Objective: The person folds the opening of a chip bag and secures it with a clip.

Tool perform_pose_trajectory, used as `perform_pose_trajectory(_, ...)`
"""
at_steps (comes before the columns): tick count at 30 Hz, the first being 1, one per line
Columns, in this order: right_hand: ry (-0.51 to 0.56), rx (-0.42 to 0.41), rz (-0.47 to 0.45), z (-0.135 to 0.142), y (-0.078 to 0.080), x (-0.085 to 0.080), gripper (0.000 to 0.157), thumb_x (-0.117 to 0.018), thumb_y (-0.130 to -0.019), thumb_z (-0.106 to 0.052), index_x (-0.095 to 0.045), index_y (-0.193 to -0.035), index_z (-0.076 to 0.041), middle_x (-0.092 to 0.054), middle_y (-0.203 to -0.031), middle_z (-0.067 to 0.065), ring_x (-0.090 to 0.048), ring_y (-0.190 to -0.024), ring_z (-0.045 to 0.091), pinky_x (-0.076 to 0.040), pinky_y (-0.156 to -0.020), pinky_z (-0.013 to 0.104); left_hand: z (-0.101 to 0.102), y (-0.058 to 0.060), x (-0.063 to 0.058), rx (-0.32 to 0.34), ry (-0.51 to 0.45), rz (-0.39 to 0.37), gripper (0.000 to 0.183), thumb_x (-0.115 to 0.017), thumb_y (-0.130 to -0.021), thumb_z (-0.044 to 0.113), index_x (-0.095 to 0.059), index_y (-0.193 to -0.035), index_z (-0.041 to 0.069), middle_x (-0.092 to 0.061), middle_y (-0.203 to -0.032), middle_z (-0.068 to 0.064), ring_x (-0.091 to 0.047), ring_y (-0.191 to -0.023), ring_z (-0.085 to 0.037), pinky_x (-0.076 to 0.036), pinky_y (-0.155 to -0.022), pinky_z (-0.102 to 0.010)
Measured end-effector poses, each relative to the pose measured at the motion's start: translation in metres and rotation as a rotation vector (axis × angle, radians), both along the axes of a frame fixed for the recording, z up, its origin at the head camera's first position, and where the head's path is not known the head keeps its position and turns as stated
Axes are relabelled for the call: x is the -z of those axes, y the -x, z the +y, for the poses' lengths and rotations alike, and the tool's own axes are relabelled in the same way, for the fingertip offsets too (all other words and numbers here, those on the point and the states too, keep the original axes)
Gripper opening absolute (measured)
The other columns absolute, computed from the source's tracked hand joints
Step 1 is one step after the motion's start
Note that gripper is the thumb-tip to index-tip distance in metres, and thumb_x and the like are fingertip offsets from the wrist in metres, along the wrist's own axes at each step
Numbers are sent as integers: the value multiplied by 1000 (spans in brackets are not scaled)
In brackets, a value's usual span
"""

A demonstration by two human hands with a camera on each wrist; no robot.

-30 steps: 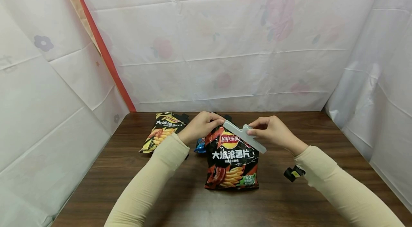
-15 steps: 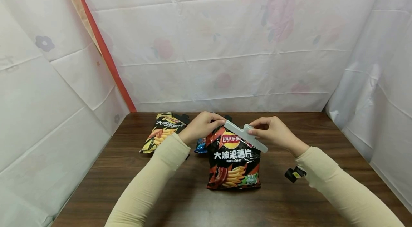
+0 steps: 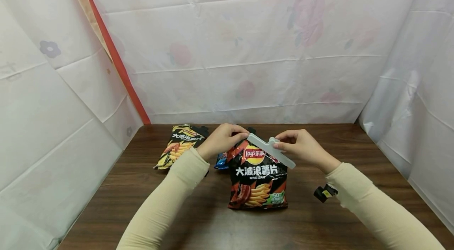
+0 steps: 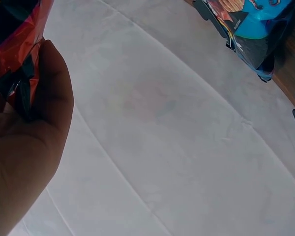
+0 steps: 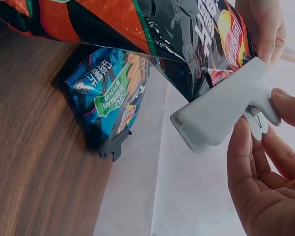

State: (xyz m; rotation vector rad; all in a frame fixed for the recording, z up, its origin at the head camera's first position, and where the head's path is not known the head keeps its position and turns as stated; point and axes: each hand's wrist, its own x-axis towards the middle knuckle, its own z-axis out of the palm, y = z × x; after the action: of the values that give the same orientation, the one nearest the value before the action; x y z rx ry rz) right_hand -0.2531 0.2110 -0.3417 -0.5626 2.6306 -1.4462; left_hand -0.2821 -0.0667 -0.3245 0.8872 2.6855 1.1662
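Note:
A red and black bag of potato chips [image 3: 259,181] stands upright at mid-table in the head view, its lower edge close over the wood. My left hand [image 3: 223,139] pinches its top left corner between thumb and fingers; the left wrist view shows crinkled foil in that grip. A pale grey bag clip [image 3: 271,150] lies slantwise across the bag's top, sloping down to the right. With thumb and fingers my right hand [image 3: 301,147] grips the clip's handles, whose spring shows in the right wrist view. The clip's long bar [image 5: 221,110] overlaps the bag's top edge there.
Behind, on the brown table [image 3: 198,222], lie a yellow and black chip bag [image 3: 181,145] and a blue one [image 3: 221,161], partly hidden. A dark clip [image 5: 115,145] sits on the blue bag's end. A white cloth [image 3: 248,45] hangs along the table's back.
The chip bag and the clip have shifted slightly to the right with both hands, then stayed almost still over the last half second. Both grips look the same.

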Motion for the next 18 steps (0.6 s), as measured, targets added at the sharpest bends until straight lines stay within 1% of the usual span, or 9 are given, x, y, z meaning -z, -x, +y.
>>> perform_pose_trajectory(4,22,1,-13,0,-1,-1,38,-71,-91,-30,-69,-114,0,-70,-103,15,-67,-86,18,-59,-72,30,-3,0,3,-22,-41,-10,25,-56,-101,30,-73,-114,17,-47,-53,1,-36,-43,-13,-40,-51,-29)
perform_pose_trajectory(8,38,6,-26,0,-1,0,39,-71,-91,-30,-68,-115,0,-70,-104,16,-68,-87,18,-59,-75,34,-6,-1,7,-55,-104,-23,23,-58,-100,32,-73,-113,21,-52,-58,0,-43,-46,-13,-45,-52,-31)
perform_pose_trajectory(10,45,14,-35,0,-1,1,39,-71,-91,-31,-68,-115,-1,-70,-105,16,-68,-87,18,-59,-76,37,-7,-3,10,-72,-146,-32,23,-59,-99,32,-72,-115,21,-53,-61,-2,-46,-49,-16,-45,-52,-32)
perform_pose_trajectory(13,47,19,-41,-1,-1,2,39,-72,-90,-32,-68,-115,-1,-70,-105,16,-68,-87,17,-59,-77,39,-9,-5,14,-97,-212,-50,24,-60,-98,31,-71,-117,21,-56,-66,-6,-49,-55,-24,-46,-54,-34)
perform_pose_trajectory(15,50,25,-48,-1,-1,2,39,-72,-90,-32,-68,-115,-2,-70,-105,16,-68,-87,18,-59,-77,38,-10,-6,16,-113,-262,-73,25,-61,-98,31,-70,-119,20,-60,-73,-8,-51,-58,-32,-49,-56,-41)
perform_pose_trajectory(18,51,28,-50,-1,0,2,40,-72,-90,-33,-68,-116,-2,-70,-105,16,-68,-87,18,-59,-77,38,-12,-8,20,-132,-305,-75,30,-61,-98,33,-67,-124,21,-67,-91,-8,-57,-69,-31,-51,-63,-44)
